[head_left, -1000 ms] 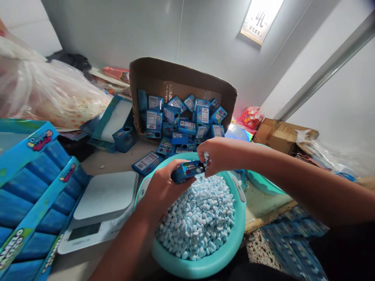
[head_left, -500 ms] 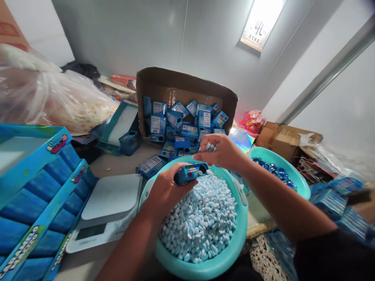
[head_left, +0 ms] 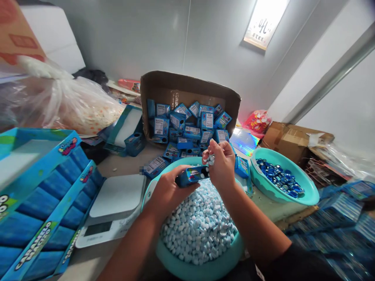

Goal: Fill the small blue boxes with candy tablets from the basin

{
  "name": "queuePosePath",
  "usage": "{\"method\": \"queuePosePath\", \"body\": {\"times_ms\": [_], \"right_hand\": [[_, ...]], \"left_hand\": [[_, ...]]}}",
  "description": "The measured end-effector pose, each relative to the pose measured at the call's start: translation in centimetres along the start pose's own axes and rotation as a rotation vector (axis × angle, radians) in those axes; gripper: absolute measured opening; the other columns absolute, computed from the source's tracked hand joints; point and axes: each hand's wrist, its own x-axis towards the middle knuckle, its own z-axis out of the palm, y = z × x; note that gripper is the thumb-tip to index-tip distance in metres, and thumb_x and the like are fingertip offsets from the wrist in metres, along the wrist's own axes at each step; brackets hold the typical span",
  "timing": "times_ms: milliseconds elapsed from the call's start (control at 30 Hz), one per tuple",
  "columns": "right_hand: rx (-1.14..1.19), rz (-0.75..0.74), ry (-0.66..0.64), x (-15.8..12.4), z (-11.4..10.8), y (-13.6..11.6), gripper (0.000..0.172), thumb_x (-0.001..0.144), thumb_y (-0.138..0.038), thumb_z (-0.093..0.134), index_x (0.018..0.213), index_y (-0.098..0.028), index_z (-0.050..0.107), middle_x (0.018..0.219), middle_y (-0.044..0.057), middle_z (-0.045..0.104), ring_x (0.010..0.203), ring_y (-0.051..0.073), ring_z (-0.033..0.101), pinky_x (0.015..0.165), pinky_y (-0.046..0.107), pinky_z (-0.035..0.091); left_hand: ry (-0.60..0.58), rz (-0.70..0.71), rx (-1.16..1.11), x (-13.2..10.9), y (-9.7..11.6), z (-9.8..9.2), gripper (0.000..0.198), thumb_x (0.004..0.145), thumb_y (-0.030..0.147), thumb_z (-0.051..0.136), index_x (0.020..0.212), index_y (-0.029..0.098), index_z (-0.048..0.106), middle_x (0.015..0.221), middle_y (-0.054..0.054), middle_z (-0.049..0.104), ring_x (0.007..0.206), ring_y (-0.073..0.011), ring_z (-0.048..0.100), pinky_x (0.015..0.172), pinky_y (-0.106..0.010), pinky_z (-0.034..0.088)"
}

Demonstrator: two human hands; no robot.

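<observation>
My left hand (head_left: 172,185) is closed round a small blue candy box (head_left: 191,175), held tilted on its side above a teal basin (head_left: 202,271). At the box's right end is a round opening, with white candies showing at it. My right hand (head_left: 221,166) is closed on several small white candies (head_left: 210,159), right beside that opening. Below both hands, the basin is heaped with pale blue and white candies (head_left: 202,230).
Behind the basin a cardboard carton (head_left: 190,84) holds many blue boxes. To the left are a flat scale (head_left: 117,195) and display trays (head_left: 49,195). On the right, a teal bowl (head_left: 313,195) contains shiny blue caps (head_left: 278,177). A plastic bag (head_left: 73,101) sits back left.
My right hand has come down and turned, bringing its candies to the box's opening. The box in my left hand stays nearly where it was. The view has shifted slightly.
</observation>
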Motion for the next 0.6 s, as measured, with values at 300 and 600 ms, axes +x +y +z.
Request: {"method": "queuePosePath", "body": {"times_ms": [300, 600], "right_hand": [[0.032, 0.08, 0.041, 0.2, -1.4, 0.2, 0.058, 0.07, -0.043, 0.087, 0.066, -0.019, 0.034, 0.056, -0.009, 0.045, 0.052, 0.01, 0.054, 0.044, 0.02, 0.042], [0.021, 0.15, 0.023, -0.1, -1.2, 0.5, 0.056, 0.075, -0.047, 0.081, 0.067, -0.02, 0.032, 0.054, -0.009, 0.044, 0.052, 0.011, 0.055, 0.049, 0.022, 0.045]], "left_hand": [[0.008, -0.047, 0.045, 0.6, 0.0, 0.4, 0.038, 0.078, 0.04, 0.079, 0.113, 0.028, 0.07, 0.101, 0.005, 0.072, 0.09, -0.0209, 0.067, 0.085, -0.03, 0.053], [-0.01, -0.022, 0.016, 0.8, 0.4, 0.5, 0.04, 0.078, 0.051, 0.071, 0.114, 0.033, 0.073, 0.106, 0.005, 0.072, 0.091, -0.0235, 0.068, 0.087, -0.031, 0.056]]}}
